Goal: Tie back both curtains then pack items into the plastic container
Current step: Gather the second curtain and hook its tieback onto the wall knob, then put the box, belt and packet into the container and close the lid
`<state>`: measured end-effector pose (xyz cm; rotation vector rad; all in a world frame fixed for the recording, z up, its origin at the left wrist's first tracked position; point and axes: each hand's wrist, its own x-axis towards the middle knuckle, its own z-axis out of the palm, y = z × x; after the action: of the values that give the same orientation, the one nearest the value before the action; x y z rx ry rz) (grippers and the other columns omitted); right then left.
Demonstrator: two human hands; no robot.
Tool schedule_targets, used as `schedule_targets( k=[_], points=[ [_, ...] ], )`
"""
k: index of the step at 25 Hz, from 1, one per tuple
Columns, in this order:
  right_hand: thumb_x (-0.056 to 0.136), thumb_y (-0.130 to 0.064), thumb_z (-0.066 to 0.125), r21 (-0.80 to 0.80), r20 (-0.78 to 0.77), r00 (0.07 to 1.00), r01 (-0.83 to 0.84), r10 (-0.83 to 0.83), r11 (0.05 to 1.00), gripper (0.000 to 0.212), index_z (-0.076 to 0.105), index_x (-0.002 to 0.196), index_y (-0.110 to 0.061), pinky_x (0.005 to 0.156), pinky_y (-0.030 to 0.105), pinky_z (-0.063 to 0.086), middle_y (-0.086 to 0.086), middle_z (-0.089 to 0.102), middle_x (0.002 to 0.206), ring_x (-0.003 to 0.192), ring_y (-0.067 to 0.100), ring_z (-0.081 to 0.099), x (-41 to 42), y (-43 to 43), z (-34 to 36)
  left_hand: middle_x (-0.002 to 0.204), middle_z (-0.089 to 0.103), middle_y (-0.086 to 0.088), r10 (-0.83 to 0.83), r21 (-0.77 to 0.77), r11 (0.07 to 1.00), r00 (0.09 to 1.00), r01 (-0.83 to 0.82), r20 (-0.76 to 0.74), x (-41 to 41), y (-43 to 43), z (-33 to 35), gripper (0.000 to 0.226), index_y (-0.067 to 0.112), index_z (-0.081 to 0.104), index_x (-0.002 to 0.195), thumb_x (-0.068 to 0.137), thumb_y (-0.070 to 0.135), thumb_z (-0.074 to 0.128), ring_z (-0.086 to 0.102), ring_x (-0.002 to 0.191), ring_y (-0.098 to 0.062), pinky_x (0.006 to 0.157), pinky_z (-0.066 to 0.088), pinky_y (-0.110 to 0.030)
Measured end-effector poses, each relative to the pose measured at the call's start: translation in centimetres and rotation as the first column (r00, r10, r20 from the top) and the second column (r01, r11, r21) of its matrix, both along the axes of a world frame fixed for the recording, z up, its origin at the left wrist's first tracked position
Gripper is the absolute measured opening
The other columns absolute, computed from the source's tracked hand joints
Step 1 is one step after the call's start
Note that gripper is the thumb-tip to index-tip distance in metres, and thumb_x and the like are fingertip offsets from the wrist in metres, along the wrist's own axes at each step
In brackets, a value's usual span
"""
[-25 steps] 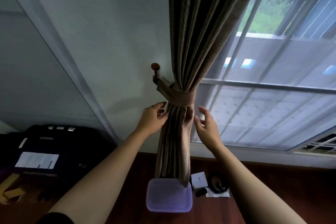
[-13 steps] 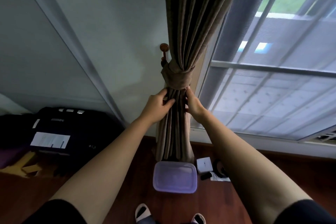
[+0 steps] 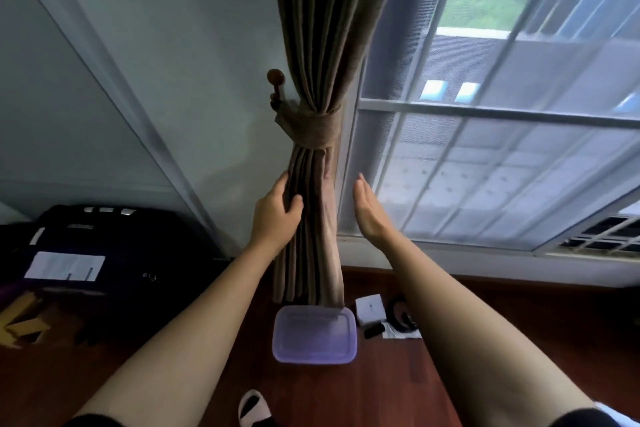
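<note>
Curtain (image 3: 313, 218) folds below the tieback are clamped in the left grip (image 3: 277, 215), thumb in front and fingers wrapped round the left edge of the gathered brown fabric. The right grip (image 3: 367, 210) stands just right of the same bundle, fingers straight and together, palm turned toward the cloth, apart from it and holding nothing. Directly above both grips a matching fabric tieback (image 3: 317, 130) circles the curtain and pinches it into a narrow waist; its left end runs to a wooden knobbed hook (image 3: 276, 80) on the pale wall up and to the left of the left grip. Right of the right grip lies the window (image 3: 502, 149) with a mesh screen and pale bars. Below the grips, under the hanging hem, a translucent purple plastic container (image 3: 314, 334) rests on the dark wooden floor (image 3: 398, 388) with its lid on. Just right of it, below the right forearm, sit a small white box (image 3: 370, 309), a small black item (image 3: 373, 331) and a dark round object (image 3: 400, 317) on white paper. Far left of the left grip is a black case (image 3: 104, 253) with a white sheet on top.
</note>
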<state>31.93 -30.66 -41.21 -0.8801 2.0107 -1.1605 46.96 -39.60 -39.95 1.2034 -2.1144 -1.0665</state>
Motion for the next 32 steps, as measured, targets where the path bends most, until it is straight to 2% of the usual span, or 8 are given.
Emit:
schedule_targets(
  k=[2, 5, 13, 19, 24, 28, 32],
  points=[
    [0.102, -0.038, 0.017, 0.058, -0.027, 0.999, -0.035, 0.037, 0.998, 0.056, 0.011, 0.149, -0.008, 0.107, 0.016, 0.004, 0.005, 0.011, 0.159, 0.146, 0.014, 0.01, -0.2, 3.6, -1.2, 0.142, 0.047, -0.013, 0.103, -0.031, 0.994, 0.994, -0.102, 0.026, 0.3, 3.0, -1.2, 0.054, 0.009, 0.035, 0.143, 0.093, 0.019, 0.052, 0.045, 0.131, -0.026, 0.106, 0.033, -0.027],
    [0.101, -0.04, 0.021, 0.145, -0.053, 0.988, -0.134, 0.143, 0.98, 0.058, 0.016, 0.149, -0.006, 0.112, 0.02, 0.006, 0.008, 0.015, 0.158, 0.145, 0.016, 0.014, -0.4, 8.8, -3.5, 0.143, 0.045, -0.018, 0.204, 0.005, 0.979, 0.976, -0.205, 0.081, 0.3, 8.1, -3.4, 0.053, 0.006, 0.035, 0.143, 0.094, 0.018, 0.051, 0.042, 0.133, -0.03, 0.108, 0.031, -0.03],
    [0.099, -0.046, 0.028, 0.349, -0.191, 0.931, -0.231, 0.31, 0.908, 0.063, 0.02, 0.148, -0.009, 0.117, 0.034, 0.016, 0.011, 0.023, 0.156, 0.144, 0.021, 0.019, -0.9, 20.1, -13.6, 0.142, 0.045, -0.019, 0.055, 0.173, 0.978, 0.941, -0.119, 0.334, -0.3, 19.4, -14.8, 0.052, 0.006, 0.035, 0.143, 0.096, 0.026, 0.047, 0.043, 0.131, -0.031, 0.106, 0.034, -0.031],
    [0.096, -0.053, 0.028, 0.481, -0.236, 0.885, -0.252, 0.401, 0.84, 0.068, 0.017, 0.149, -0.01, 0.116, 0.036, 0.02, 0.012, 0.024, 0.155, 0.143, 0.025, 0.022, 1.6, 22.9, -31.7, 0.148, 0.038, -0.015, 0.0, 0.209, 0.972, 0.885, -0.109, 0.465, 2.7, 20.2, -31.6, 0.054, 0.008, 0.032, 0.145, 0.096, 0.029, 0.045, 0.037, 0.136, -0.029, 0.109, 0.03, -0.032],
    [0.094, -0.057, 0.029, 0.53, -0.219, 0.897, -0.22, 0.383, 0.819, 0.074, 0.009, 0.15, -0.013, 0.115, 0.037, 0.019, 0.015, 0.016, 0.157, 0.144, 0.027, 0.016, 2.1, 21.7, -48.6, 0.149, 0.037, -0.014, -0.001, 0.167, 0.98, 0.849, -0.103, 0.528, 4.2, 18.1, -47.7, 0.056, 0.008, 0.028, 0.146, 0.098, 0.032, 0.042, 0.036, 0.137, -0.029, 0.109, 0.031, -0.033],
    [0.093, -0.057, 0.032, 0.53, -0.203, 0.907, -0.214, 0.368, 0.821, 0.075, 0.007, 0.15, -0.014, 0.108, 0.042, 0.031, 0.019, 0.021, 0.152, 0.137, 0.033, 0.03, 0.6, 19.6, -60.7, 0.146, 0.041, -0.015, 0.037, 0.137, 0.981, 0.826, -0.137, 0.563, 4.9, 14.6, -60.7, 0.057, 0.009, 0.026, 0.147, 0.098, 0.036, 0.038, 0.042, 0.132, -0.029, 0.105, 0.035, -0.032],
    [0.092, -0.058, 0.034, 0.55, -0.241, 0.905, -0.17, 0.35, 0.818, 0.08, 0.0, 0.151, -0.015, 0.1, 0.044, 0.038, 0.022, 0.031, 0.143, 0.127, 0.037, 0.04, -0.9, 17.5, -68.7, 0.142, 0.045, -0.017, 0.097, 0.122, 0.975, 0.844, -0.188, 0.527, 4.4, 11.6, -69.5, 0.056, 0.009, 0.027, 0.146, 0.098, 0.037, 0.035, 0.048, 0.125, -0.03, 0.102, 0.039, -0.036]
  ],
)
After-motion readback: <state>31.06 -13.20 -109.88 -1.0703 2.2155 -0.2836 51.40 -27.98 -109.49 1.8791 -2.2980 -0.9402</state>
